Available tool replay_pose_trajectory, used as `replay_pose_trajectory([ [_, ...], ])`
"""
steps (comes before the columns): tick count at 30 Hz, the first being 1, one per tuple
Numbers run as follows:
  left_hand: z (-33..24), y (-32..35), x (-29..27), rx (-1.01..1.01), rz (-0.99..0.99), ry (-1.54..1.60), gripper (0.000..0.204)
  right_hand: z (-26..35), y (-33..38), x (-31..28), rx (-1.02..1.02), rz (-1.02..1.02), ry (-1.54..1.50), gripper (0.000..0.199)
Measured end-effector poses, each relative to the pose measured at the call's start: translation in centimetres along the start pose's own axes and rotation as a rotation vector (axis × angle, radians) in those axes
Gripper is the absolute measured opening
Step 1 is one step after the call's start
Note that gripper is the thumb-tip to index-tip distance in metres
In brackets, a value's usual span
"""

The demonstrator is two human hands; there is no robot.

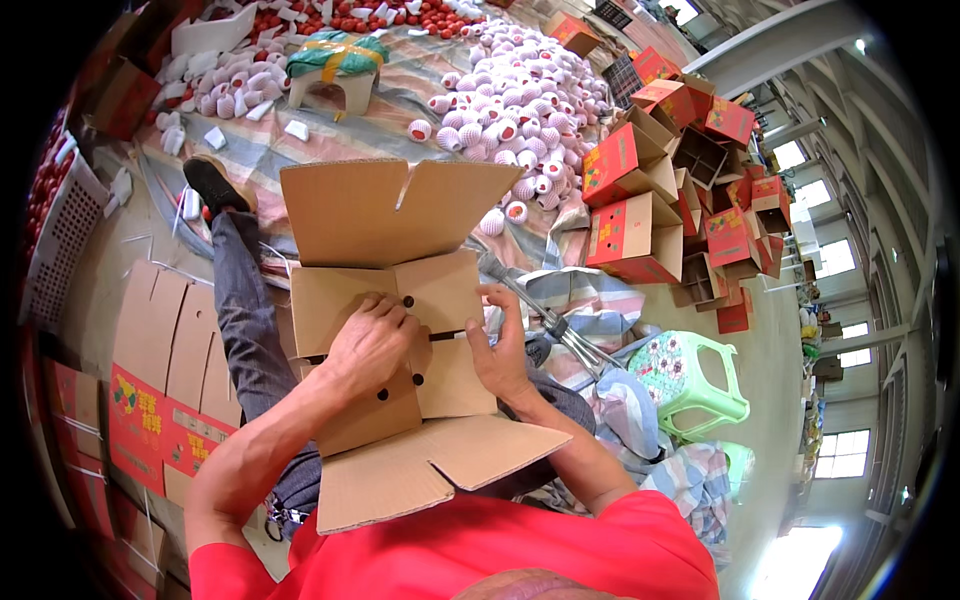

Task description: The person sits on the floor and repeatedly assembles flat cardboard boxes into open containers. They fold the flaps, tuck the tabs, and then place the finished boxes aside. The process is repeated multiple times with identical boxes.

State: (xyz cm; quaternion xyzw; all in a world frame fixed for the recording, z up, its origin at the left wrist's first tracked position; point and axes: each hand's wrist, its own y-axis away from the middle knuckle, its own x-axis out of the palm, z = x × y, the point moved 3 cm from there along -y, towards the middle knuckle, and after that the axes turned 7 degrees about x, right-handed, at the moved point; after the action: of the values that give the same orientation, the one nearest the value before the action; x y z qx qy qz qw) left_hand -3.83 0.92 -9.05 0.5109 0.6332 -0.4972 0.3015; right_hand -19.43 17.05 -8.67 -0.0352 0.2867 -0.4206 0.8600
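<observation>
An unprinted-side-up cardboard box [452, 385] rests on my lap, its two long slotted flaps spread, one away from me and one toward me. Its shorter inner panels meet in the middle and have several dark round holes. My left hand [375, 340] lies over the middle, with bent fingers pressing at the seam where the panels meet; its fingertips are partly hidden. At the box's right edge, my right hand [500, 350] grips the cardboard, thumb near the gap between panels and fingers along the outer side.
Foam-netted red fruit [520, 100] is heaped on a striped sheet ahead. Open red-and-brown boxes [635, 235] are piled at the right. A green stool [690, 385] stands right of me. Flattened cartons [165, 400] lie at the left, near a white crate [70, 230]. A padded stool [338, 70] stands ahead.
</observation>
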Motion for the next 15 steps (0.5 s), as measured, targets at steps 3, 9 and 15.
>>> replay_pose_trajectory([
  [3, 0.3, -0.4, -0.5, -0.029, -0.017, 0.051, 0.02, -4.8, 0.8, 0.7, 0.274, 0.049, -0.306, 0.03],
  [9, -0.5, -2.2, -3.4, -0.129, -0.13, 0.172, 0.012, -3.0, 0.8, 3.3, 0.193, 0.272, -0.482, 0.04],
  [15, 0.8, -3.3, 0.3, -0.275, 0.198, 0.139, 0.016, -1.4, 1.6, 4.7, -0.076, 0.335, -0.172, 0.051],
])
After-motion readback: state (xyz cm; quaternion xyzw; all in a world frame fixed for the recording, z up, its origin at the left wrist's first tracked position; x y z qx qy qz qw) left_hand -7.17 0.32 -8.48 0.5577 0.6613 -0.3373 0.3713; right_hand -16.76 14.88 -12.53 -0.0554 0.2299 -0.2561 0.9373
